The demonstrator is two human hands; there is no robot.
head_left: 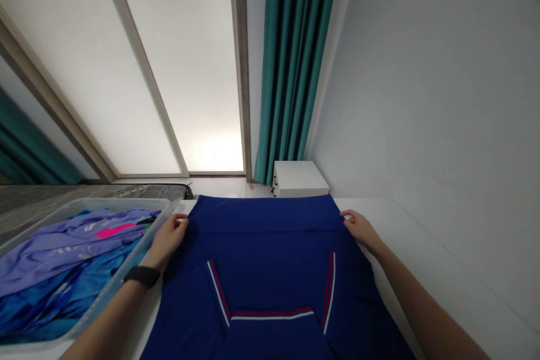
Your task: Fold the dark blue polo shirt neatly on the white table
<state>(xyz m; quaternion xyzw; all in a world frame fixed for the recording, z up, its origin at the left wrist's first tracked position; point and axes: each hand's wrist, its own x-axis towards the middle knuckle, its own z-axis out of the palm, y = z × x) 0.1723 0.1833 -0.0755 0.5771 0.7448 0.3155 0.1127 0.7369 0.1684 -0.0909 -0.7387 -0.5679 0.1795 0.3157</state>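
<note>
A navy blue garment [270, 270] with red and white striped trim lies spread flat in front of me; its lower part runs out of view. Two trim strips slant on its left and right, and a third crosses between them. My left hand [171, 236], with a black band [142, 276] on the wrist, pinches the garment's far left edge. At the far right edge, my right hand [359, 229] grips the cloth between thumb and fingers. A straight crease crosses the cloth between the hands.
On my left, a clear plastic bin [164, 205] holds purple and blue clothes [84, 236]. The garment lies on a white table [382, 208] beside a pale wall [442, 95]. Beyond it stand a small white cabinet [300, 175], a teal curtain [295, 56] and frosted sliding doors [189, 67].
</note>
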